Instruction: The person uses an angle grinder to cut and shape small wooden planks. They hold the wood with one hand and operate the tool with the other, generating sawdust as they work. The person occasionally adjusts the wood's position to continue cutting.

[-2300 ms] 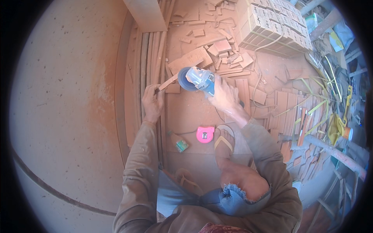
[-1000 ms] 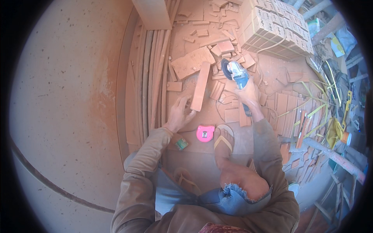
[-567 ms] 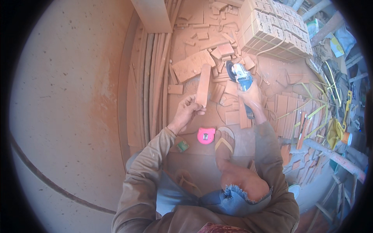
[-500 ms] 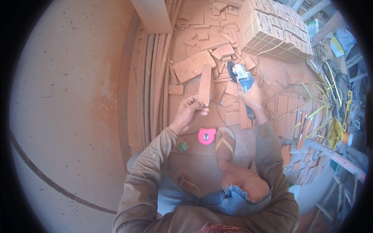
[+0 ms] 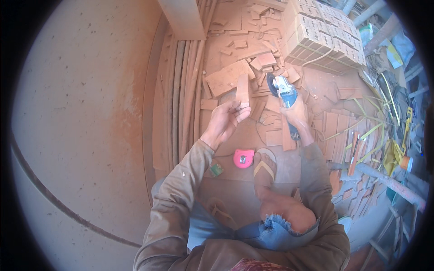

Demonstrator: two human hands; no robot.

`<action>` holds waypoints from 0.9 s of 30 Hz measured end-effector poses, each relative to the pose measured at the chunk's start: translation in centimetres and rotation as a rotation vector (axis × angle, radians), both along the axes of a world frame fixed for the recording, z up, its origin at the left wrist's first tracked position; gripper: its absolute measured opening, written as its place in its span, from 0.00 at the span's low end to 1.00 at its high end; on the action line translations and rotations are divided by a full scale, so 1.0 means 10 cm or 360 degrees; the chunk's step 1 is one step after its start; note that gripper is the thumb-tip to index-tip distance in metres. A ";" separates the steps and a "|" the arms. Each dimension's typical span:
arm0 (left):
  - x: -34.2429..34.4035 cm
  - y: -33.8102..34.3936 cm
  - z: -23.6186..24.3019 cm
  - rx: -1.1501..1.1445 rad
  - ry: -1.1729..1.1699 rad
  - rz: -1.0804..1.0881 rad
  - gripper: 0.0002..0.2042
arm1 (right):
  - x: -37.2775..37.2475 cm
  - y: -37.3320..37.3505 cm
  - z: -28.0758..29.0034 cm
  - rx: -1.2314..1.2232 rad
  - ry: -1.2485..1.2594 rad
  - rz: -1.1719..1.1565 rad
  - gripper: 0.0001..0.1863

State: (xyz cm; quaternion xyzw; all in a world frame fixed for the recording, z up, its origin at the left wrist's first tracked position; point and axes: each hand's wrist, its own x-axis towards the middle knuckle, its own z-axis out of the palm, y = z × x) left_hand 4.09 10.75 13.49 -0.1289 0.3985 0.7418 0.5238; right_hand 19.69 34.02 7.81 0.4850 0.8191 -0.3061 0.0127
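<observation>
Terracotta strip (image 5: 242,89) left, blue grinder (image 5: 288,95) right.
I saw the left hand (image 5: 224,121) half-curled, fingertips pinching the strip's near end; right hand (image 5: 296,111) wrapped closed round the grinder's body.

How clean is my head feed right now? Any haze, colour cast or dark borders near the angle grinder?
Head view: corners black, clear of the angle grinder; pale haze lowers contrast; the floor looks reddish, the picture's right side bluish; the pink tape measure reads clearly; whether the grinder's disc spins can't be told.

Tape measure (image 5: 243,159) (pink), green packet (image 5: 217,170)
</observation>
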 end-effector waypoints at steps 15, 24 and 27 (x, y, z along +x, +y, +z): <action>-0.12 -0.05 -0.20 0.0114 -0.0171 -0.0241 0.15 | -0.01 0.01 -0.02 -0.0053 0.0009 0.0016 0.41; 0.00 -0.32 -1.00 0.0007 0.0074 -0.0434 0.12 | 0.07 0.09 -0.20 0.0008 0.0090 0.0022 0.40; 0.00 -0.27 -1.10 -0.0014 0.0139 -0.0172 0.13 | 0.06 0.07 -0.18 -0.0030 0.0077 -0.0002 0.40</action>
